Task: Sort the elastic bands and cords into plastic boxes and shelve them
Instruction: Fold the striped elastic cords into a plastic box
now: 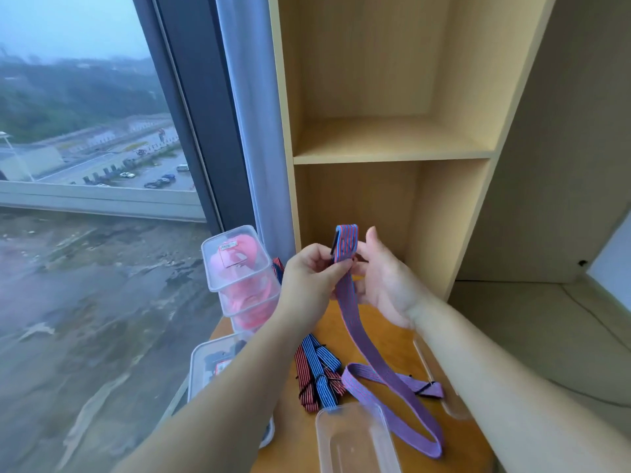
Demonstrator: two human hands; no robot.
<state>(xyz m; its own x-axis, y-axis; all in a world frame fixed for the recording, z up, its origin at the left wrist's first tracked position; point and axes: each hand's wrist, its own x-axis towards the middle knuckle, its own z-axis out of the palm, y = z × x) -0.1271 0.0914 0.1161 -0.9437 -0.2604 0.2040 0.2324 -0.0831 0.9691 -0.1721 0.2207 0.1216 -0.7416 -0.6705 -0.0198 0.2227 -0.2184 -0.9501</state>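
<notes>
A long purple band [349,298] with thin stripes is pinched between the left hand [307,285] and the right hand [387,285]. Its top is folded over above the fingers. The rest hangs down and loops on the table. Red and blue striped bands [317,373] lie below the left hand. Clear boxes with pink stuff [235,268] are stacked left of it. An empty clear box [355,442] sits below both hands.

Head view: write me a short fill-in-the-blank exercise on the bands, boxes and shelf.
1. The purple band is held up by ____ hands, the left hand and the right hand.
2. The stacked boxes hold ____ items.
3. The shelf compartments in view are ____.
4. The red and blue bands lie on the ____, outside any box.
Missing words: both; pink; empty; table.
</notes>
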